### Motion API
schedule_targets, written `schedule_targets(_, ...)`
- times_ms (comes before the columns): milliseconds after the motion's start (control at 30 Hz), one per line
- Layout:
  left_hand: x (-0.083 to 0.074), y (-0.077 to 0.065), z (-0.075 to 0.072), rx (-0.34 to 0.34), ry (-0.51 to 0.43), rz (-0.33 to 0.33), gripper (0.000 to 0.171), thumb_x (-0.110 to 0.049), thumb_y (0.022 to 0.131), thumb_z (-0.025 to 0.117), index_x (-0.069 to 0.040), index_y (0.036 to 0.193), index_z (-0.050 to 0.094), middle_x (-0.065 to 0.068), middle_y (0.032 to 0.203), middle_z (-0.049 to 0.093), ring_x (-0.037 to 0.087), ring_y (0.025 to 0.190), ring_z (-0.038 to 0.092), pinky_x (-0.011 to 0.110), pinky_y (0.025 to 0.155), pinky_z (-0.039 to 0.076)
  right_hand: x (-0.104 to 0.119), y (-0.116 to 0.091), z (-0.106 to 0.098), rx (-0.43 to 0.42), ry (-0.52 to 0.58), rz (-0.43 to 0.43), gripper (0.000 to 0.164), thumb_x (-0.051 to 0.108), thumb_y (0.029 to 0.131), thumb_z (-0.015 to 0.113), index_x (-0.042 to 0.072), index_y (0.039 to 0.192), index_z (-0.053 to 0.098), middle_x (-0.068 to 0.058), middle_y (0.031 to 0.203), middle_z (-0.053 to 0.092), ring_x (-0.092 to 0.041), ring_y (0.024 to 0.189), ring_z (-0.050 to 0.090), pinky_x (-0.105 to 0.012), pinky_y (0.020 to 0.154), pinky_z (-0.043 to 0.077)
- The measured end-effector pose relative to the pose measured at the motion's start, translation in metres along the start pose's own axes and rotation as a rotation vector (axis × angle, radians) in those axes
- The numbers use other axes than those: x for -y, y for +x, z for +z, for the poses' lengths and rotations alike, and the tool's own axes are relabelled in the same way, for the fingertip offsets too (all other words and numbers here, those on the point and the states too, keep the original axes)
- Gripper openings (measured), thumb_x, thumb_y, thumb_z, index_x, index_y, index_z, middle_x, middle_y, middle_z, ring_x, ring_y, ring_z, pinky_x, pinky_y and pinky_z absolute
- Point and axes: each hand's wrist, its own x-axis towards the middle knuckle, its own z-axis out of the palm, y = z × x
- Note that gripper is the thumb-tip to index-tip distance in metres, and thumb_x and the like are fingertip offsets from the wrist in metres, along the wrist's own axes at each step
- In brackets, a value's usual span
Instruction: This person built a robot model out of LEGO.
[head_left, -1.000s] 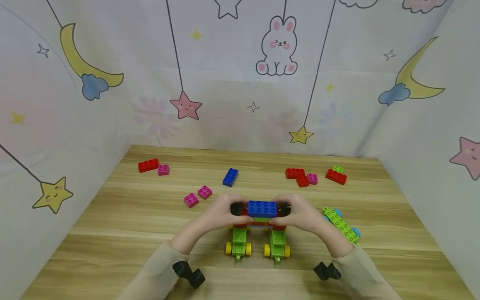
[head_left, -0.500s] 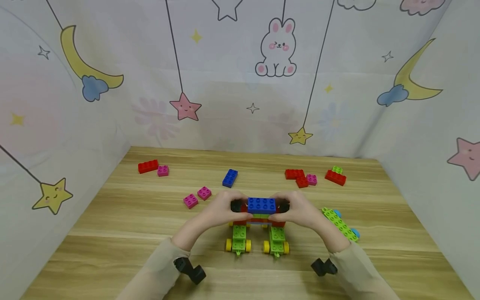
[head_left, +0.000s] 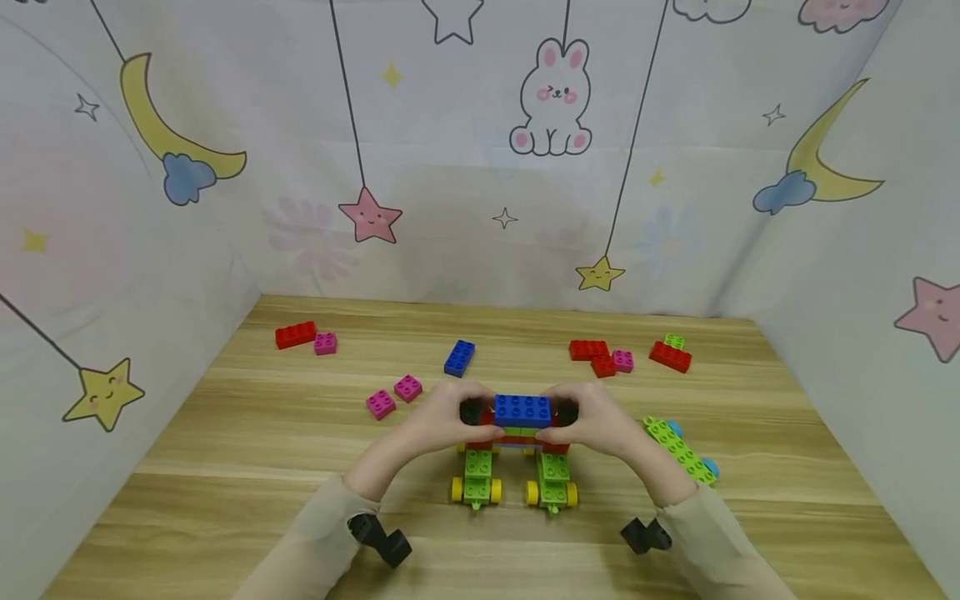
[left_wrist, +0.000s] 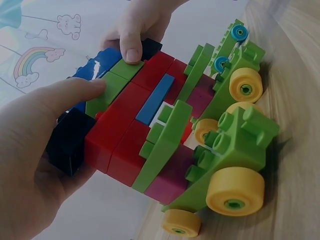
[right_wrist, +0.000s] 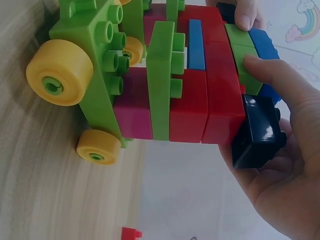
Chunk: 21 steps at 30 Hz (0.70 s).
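Note:
Both hands hold a toy brick model on two green wheeled bases [head_left: 477, 477] with yellow wheels, one base under each side. My left hand [head_left: 450, 417] grips the upper left end, its thumb lying on a green brick [left_wrist: 102, 95] and a black brick [left_wrist: 70, 142] within its grasp. At the right end, my right hand [head_left: 592, 417] mirrors it around another black brick [right_wrist: 255, 132]. A blue eight-stud brick [head_left: 522, 411] tops the model between the thumbs. Red bricks [right_wrist: 222, 90] span below the green ones, and magenta bricks [right_wrist: 132, 102] sit above the bases.
A light-green wheeled plate [head_left: 678, 450] with blue wheels lies to the right. Behind the model are a loose blue brick [head_left: 460, 358], magenta bricks [head_left: 381, 404] at left, red bricks [head_left: 588, 350] at right, and a red brick [head_left: 296, 335] far left. A printed cloth [head_left: 450, 250] borders the wooden table.
The model and both hands have shifted slightly away from the camera, mostly in the first half second. The grip looks the same, and the loose bricks stay in place.

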Motion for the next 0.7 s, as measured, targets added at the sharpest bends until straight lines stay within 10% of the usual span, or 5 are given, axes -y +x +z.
schedule_targets(700,-0.007,-0.004,-0.019,-0.018,-0.009,-0.005,0.038,-0.028,0.086,0.075,-0.007,0.118,0.069,0.008,0.114,0.071,0.022,0.103,0.065,0.042,0.09,0.054,0.001,-0.001,-0.005,0.033,-0.006,-0.002,0.04,0.023,0.081,0.081,0.004,0.115,0.069,-0.006,0.103,0.072,-0.016,0.09,0.062,-0.031,0.082,0.055)
